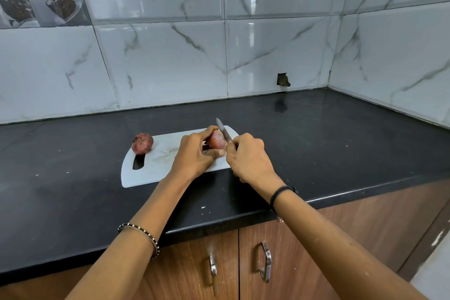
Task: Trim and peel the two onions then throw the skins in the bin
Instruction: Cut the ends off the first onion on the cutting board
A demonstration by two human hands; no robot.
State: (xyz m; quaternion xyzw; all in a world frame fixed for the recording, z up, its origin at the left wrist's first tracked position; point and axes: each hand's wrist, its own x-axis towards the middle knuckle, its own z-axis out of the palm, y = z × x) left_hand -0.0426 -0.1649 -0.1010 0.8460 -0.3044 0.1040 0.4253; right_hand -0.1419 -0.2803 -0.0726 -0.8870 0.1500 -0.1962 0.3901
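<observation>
A white cutting board (155, 165) lies on the black counter. My left hand (194, 153) grips a red onion (217, 141) on the board's right part, fingers curled over its top and thumb under it. My right hand (248, 158) grips a knife (223, 130) by its handle, which the hand hides. The blade rests against the onion's right end, tip pointing away from me. A second red onion (142, 143), still in its skin, sits at the board's far left corner, apart from both hands.
The black counter (328, 143) runs to a tiled wall behind and a corner on the right. Its front edge is just below my wrists, with wooden cabinet doors and metal handles (266, 260) beneath. No bin is in view.
</observation>
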